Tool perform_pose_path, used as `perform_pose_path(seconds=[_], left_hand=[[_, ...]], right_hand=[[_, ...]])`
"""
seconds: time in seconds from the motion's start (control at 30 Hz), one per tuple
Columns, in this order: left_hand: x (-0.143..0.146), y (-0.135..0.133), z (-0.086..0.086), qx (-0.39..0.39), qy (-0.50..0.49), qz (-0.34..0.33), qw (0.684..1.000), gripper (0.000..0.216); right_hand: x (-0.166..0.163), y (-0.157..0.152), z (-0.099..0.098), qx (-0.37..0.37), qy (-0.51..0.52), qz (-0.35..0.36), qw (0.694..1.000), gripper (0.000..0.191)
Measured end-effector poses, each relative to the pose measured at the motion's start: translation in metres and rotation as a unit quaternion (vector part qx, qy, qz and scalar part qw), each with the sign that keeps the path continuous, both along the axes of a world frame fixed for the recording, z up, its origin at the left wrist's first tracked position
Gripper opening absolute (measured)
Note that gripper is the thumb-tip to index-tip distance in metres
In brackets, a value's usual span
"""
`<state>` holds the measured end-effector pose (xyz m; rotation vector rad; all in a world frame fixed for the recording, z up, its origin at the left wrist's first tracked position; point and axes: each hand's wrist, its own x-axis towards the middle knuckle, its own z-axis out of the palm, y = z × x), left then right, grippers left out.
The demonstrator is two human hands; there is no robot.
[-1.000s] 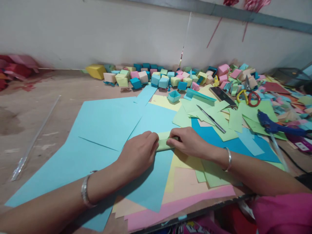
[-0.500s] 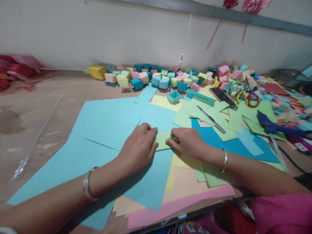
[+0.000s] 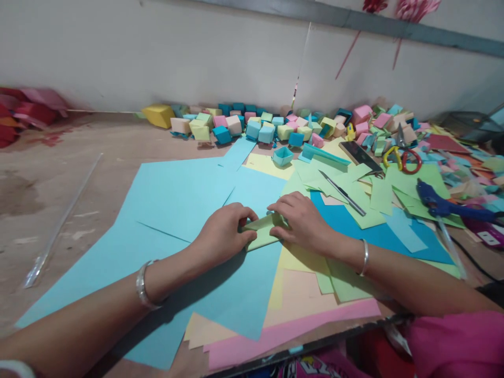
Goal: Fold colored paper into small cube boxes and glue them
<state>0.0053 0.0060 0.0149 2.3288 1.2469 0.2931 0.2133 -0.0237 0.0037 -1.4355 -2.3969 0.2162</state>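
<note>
A small light green folded paper (image 3: 263, 231) lies on the light blue sheets (image 3: 177, 199) in the middle of the table. My left hand (image 3: 223, 234) pinches its left end with curled fingers. My right hand (image 3: 301, 221) presses and grips its right end, fingers bent over the fold. Both wrists wear silver bangles. Part of the folded piece is hidden under my fingers.
Several small folded paper cubes (image 3: 260, 128) line the wall at the back. A craft knife (image 3: 342, 192), a phone (image 3: 360, 156), scissors (image 3: 401, 157) and a blue glue gun (image 3: 449, 205) lie to the right on green sheets. A clear plastic strip (image 3: 59, 223) lies at the left.
Both hands shifted slightly up the table with the green paper. Its fold now stands raised between the fingers, where before it lay rolled and then flatter.
</note>
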Motion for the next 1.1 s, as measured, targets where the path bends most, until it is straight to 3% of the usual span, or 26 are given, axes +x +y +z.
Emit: perform_pose_path(seconds=[0.07, 0.17, 0.43, 0.6, 0.73, 0.83, 0.93, 1.0, 1.1], left_hand=[[0.001, -0.001, 0.002, -0.005, 0.003, -0.009, 1.000, 0.006], [0.001, -0.004, 0.004, 0.015, -0.008, -0.036, 0.999, 0.005], [0.000, -0.016, 0.002, 0.202, 0.078, -0.152, 0.964, 0.017], [0.000, -0.021, 0.000, 0.216, 0.107, -0.168, 0.956, 0.018], [0.000, -0.023, 0.007, 0.122, 0.005, -0.124, 0.985, 0.024], [0.001, -0.020, 0.013, 0.012, -0.199, 0.002, 0.980, 0.042], [0.003, -0.017, 0.015, -0.118, -0.426, 0.135, 0.887, 0.044], [0.006, -0.018, 0.015, -0.189, -0.509, 0.181, 0.820, 0.041], [0.013, -0.027, 0.013, -0.327, -0.530, 0.130, 0.772, 0.037]], right_hand=[[0.001, 0.001, -0.003, 0.004, 0.024, 0.007, 1.000, 0.023], [0.000, 0.000, -0.005, 0.029, 0.029, 0.020, 0.999, 0.007], [-0.003, -0.010, 0.009, 0.102, -0.124, 0.083, 0.984, 0.021], [-0.006, -0.022, 0.025, 0.085, -0.199, 0.123, 0.969, 0.016], [-0.007, -0.024, 0.024, 0.152, -0.203, 0.141, 0.957, 0.023], [-0.004, -0.020, 0.021, 0.224, -0.166, 0.077, 0.957, 0.025], [-0.001, -0.013, 0.021, 0.289, -0.101, -0.022, 0.952, 0.024], [0.000, -0.011, 0.022, 0.322, -0.058, -0.048, 0.944, 0.019], [-0.004, -0.014, 0.020, 0.375, -0.028, -0.031, 0.926, 0.007]])
